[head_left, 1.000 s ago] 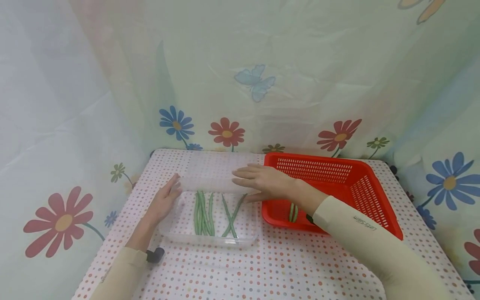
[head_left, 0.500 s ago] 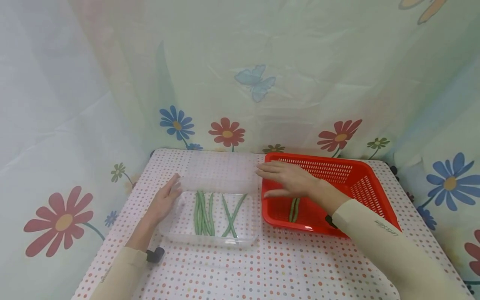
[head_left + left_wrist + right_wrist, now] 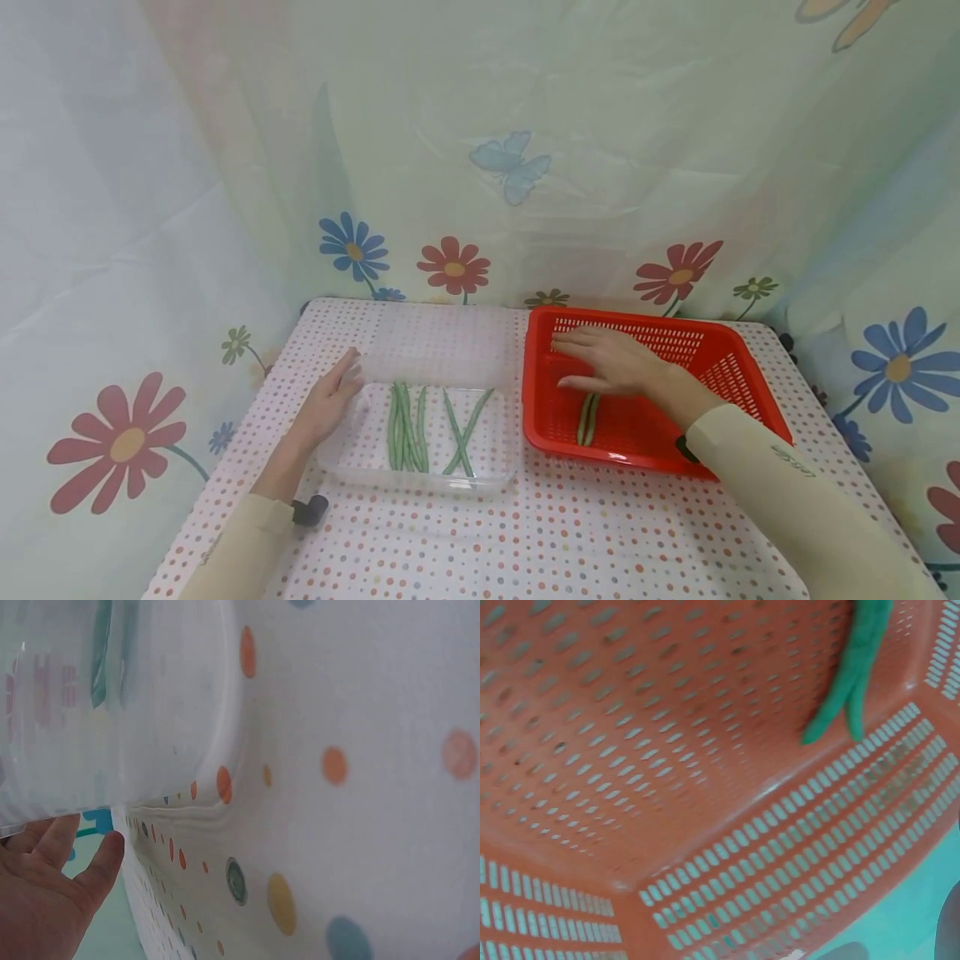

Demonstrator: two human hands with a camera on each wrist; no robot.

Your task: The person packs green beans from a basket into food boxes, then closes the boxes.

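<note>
Green beans (image 3: pixel 407 429) lie in a clear plastic container (image 3: pixel 347 477); on its right side two green beans (image 3: pixel 461 442) cross each other. My left hand (image 3: pixel 326 406) is at the container's left side, its fingers extended along the wall; the left wrist view shows the fingers close beside the container, contact unclear. Over the red plastic basket (image 3: pixel 540 443) is my right hand (image 3: pixel 615 362), palm down, fingers fairly straight, with nothing seen in it. Green beans (image 3: pixel 588 421) lie on the basket floor, their far ends hidden by that hand in the head view.
The container's clear lid (image 3: pixel 442 329) lies folded back behind it. A dotted cloth (image 3: pixel 450 550) covers the table. A flowered curtain (image 3: pixel 600 167) stands close behind and on both sides. The basket's raised walls surround the beans at right.
My right hand has moved rightward from above the container's right edge to over the red basket, uncovering the beans there. My left hand and the beans in the container have stayed put.
</note>
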